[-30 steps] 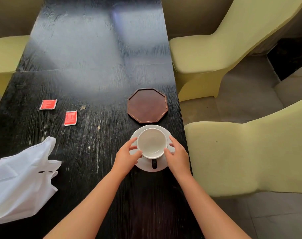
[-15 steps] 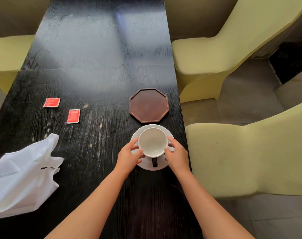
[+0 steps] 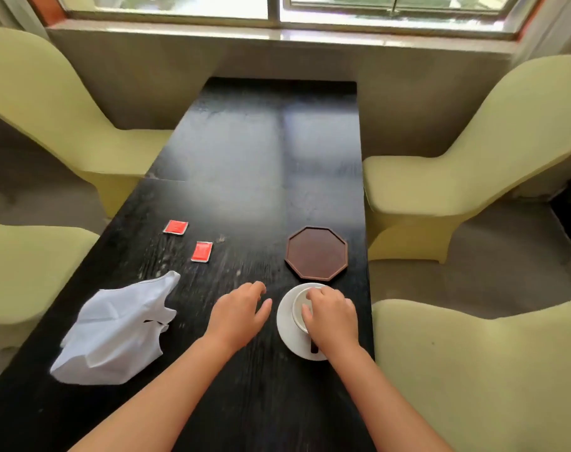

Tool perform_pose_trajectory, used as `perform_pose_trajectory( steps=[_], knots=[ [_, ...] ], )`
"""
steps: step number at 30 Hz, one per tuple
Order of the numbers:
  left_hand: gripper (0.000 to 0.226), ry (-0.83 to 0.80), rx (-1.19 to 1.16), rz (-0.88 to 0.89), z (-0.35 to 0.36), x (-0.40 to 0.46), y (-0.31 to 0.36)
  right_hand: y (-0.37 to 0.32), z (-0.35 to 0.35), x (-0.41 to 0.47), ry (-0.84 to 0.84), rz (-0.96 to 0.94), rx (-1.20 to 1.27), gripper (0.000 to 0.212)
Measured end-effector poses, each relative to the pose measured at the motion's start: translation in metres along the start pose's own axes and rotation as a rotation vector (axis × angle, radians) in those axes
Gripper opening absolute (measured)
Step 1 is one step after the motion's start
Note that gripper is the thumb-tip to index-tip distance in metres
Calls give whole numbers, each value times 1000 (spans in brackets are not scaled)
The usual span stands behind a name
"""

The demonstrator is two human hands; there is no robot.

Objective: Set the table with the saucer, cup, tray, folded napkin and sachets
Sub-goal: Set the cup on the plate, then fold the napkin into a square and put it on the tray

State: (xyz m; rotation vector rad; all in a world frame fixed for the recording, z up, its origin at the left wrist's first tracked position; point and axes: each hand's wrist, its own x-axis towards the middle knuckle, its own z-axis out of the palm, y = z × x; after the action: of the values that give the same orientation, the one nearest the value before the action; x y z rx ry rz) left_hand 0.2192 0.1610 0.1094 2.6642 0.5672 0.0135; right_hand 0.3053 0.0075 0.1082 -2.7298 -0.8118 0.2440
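Note:
A white cup (image 3: 299, 308) stands on a white saucer (image 3: 287, 327) near the right edge of the black table (image 3: 261, 158). My right hand (image 3: 331, 318) lies over the cup, fingers curled on its rim. Just left of the saucer my left hand (image 3: 240, 313) hovers above the table, fingers apart, holding nothing. The brown octagonal tray (image 3: 316, 252) sits right behind the saucer. A crumpled white napkin (image 3: 116, 331) lies at the left. Two red sachets (image 3: 175, 227) (image 3: 202, 251) lie beyond it.
Pale yellow covered chairs stand on both sides: two at the right (image 3: 473, 177) (image 3: 479, 370), two at the left (image 3: 49, 102) (image 3: 23, 272). A window sill (image 3: 277, 31) runs along the far wall behind the table's end.
My left hand has come off the cup and moved left. My right hand has shifted over the cup. The camera has tilted up, showing the window and far chairs.

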Motion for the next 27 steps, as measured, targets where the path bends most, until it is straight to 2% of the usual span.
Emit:
perform_pose_trajectory(
  steps=[3,7,11,14,21,27],
  knots=[
    [27,97,80,36,-34,-18,-13,-38,-9,2,6,-165,-22,26],
    [25,201,153,-11,-70,-51,-44,-92,-11,1,18,-307,3,29],
    [24,263,138,-59,-99,-86,-86,-142,-3,-2,4,-381,60,30],
    [26,248,166,-113,-114,-107,-125,-168,5,-4,-44,-404,86,31],
    [28,230,100,-144,-137,-118,-227,-227,40,6,-189,-298,116,32],
    [32,41,-20,-70,-146,-76,-297,-273,70,37,-234,-30,192,38]
  ],
)
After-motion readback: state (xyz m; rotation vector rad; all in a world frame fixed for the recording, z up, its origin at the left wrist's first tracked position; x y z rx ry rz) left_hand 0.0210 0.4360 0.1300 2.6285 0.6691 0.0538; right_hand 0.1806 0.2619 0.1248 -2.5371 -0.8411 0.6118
